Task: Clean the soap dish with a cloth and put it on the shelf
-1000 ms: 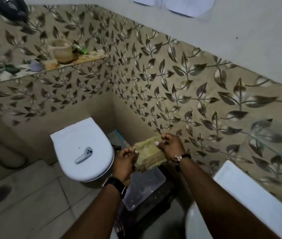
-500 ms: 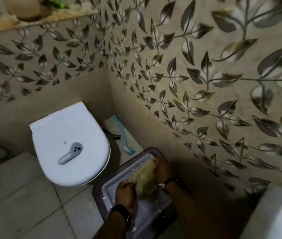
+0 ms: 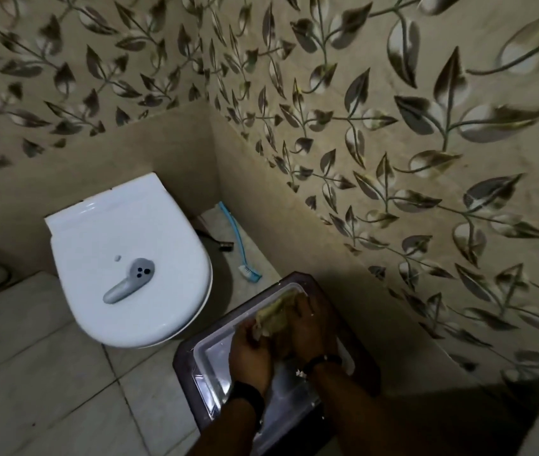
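A yellowish-green cloth (image 3: 276, 312) is bunched between both hands, low over a clear plastic container (image 3: 215, 360) that rests on a dark stool (image 3: 187, 360). My left hand (image 3: 250, 352) grips the cloth's near end. My right hand (image 3: 307, 327) presses on its far side, fingers closed around it. I cannot make out a soap dish; whatever lies under the cloth is hidden by my hands. The shelf is out of view.
A white toilet (image 3: 129, 258) with its lid shut stands to the left, a grey hand shower head (image 3: 129, 279) lying on the lid. A blue brush (image 3: 240, 248) lies on the floor by the leaf-patterned wall (image 3: 393, 143).
Both hands have brought the cloth down from chest height to the container on the stool. The view has tilted down, and the shelf has left the frame.
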Motion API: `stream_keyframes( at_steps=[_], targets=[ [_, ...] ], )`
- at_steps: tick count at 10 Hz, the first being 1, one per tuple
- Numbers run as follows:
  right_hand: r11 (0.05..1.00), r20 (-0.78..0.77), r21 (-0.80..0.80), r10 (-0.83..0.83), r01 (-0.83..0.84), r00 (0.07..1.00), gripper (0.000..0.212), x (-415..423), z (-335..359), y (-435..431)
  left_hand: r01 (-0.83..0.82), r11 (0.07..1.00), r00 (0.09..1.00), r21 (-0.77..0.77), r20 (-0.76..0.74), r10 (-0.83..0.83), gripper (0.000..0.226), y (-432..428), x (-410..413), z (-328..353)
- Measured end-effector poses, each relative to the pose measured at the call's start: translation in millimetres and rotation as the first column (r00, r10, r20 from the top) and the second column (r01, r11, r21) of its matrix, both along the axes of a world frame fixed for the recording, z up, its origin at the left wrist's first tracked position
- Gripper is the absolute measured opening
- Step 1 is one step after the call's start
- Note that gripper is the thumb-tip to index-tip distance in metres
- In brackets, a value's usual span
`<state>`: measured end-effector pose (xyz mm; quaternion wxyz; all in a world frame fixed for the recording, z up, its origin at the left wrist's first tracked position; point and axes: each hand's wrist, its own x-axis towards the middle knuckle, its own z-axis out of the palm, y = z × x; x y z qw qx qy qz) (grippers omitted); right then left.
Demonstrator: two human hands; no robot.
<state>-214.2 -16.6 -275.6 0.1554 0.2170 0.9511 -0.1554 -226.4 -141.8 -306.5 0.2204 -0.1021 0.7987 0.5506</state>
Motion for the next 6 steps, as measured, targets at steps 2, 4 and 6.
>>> stream_keyframes(
  at_steps=[2, 4, 6],
  targets=[
    [0.976, 0.219, 0.077, 0.183, -0.204, 0.958, 0.059, -2.1, -27.1, 2.0, 0.323, 0.843, 0.901, -0.43, -0.134, -0.414, 0.043, -5.5, 8.9, -14.6],
    [0.975, 0.364, 0.018, 0.201, -0.222, 0.909, 0.066, 3.8, -21.0, -0.7, 0.455, 0.763, 0.848, -0.459, -0.038, -0.528, 0.043, -13.4, 11.5, -11.6],
    [0.991, -0.004, -0.018, 0.133, -0.133, 0.991, 0.055, 23.4, 32.2, -5.3, 0.261, 0.651, 0.801, -0.713, -0.216, -0.558, 0.039, 3.7, -2.3, 45.0]
  ],
)
